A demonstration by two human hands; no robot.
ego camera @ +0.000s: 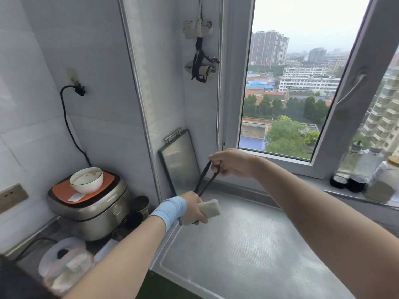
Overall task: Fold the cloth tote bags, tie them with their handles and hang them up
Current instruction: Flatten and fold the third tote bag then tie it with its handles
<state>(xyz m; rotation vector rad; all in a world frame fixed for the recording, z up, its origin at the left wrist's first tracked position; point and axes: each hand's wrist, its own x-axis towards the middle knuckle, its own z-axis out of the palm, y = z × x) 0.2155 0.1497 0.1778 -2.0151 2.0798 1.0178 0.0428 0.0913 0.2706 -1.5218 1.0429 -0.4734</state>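
My left hand (pixel 194 209), with a blue wrap around its wrist, grips a folded beige tote bag (pixel 210 209) rolled into a small bundle, held above the metal counter (pixel 248 244). The bag's black handles (pixel 205 180) run up taut from the bundle to my right hand (pixel 232 162), which pinches them higher up and to the right. Two other folded beige bags, an upper one (pixel 197 29) and a lower one (pixel 200 69), hang on the wall, tied with black handles, one below the other.
A rice cooker (pixel 90 203) with a white bowl (pixel 86 180) on its lid stands at left, plugged into the wall. A metal tray (pixel 179 160) leans against the wall behind my hands. Jars (pixel 354 175) stand on the windowsill at right. A lidded container (pixel 64 262) sits at lower left.
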